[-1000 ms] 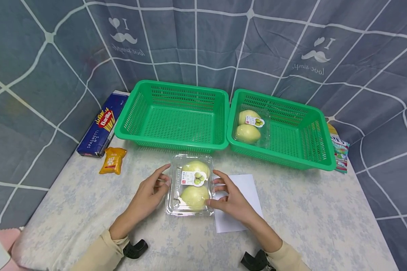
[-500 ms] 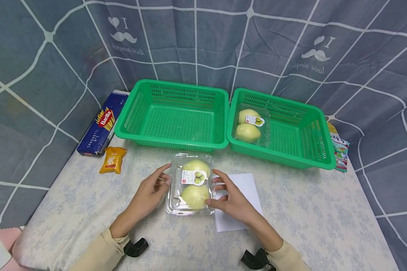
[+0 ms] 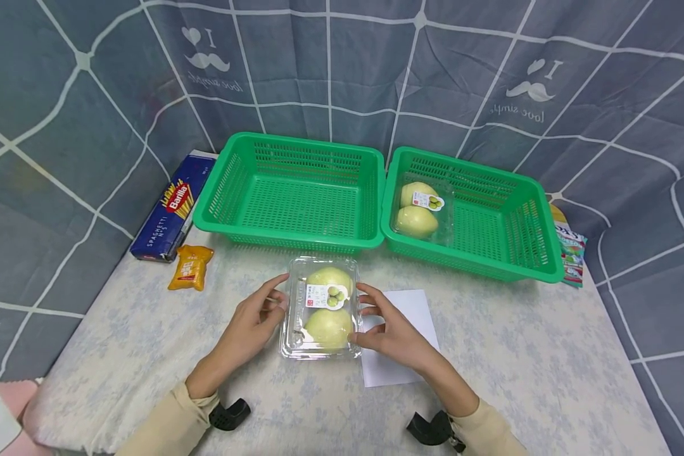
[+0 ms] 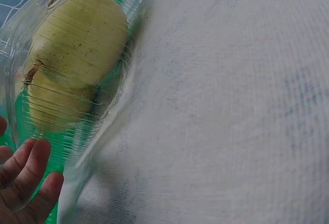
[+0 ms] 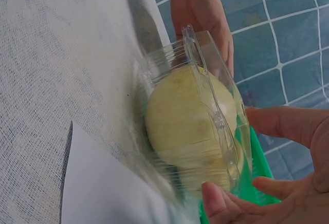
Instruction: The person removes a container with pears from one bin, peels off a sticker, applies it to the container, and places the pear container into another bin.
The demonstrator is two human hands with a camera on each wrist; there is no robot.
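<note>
The worktop (image 3: 296,411) bears two green baskets (image 3: 301,206), one spaghetti box (image 3: 154,231) and two clear containers (image 3: 294,316), each with two fruits (image 3: 327,329): one inside the right basket (image 3: 481,235), one between left hand (image 3: 255,322) and right hand (image 3: 394,334). Hands are apart, fingers relaxed at the latter's sides. One orange packet (image 3: 190,267) lies near the box.

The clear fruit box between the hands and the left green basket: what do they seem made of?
Clear fruit box: probably thin, glossy plastic; glare, moulded ribs and see-through walls suggest it.
Left green basket: likely moulded plastic, lightly shiny, with even colour and slotted walls.
</note>
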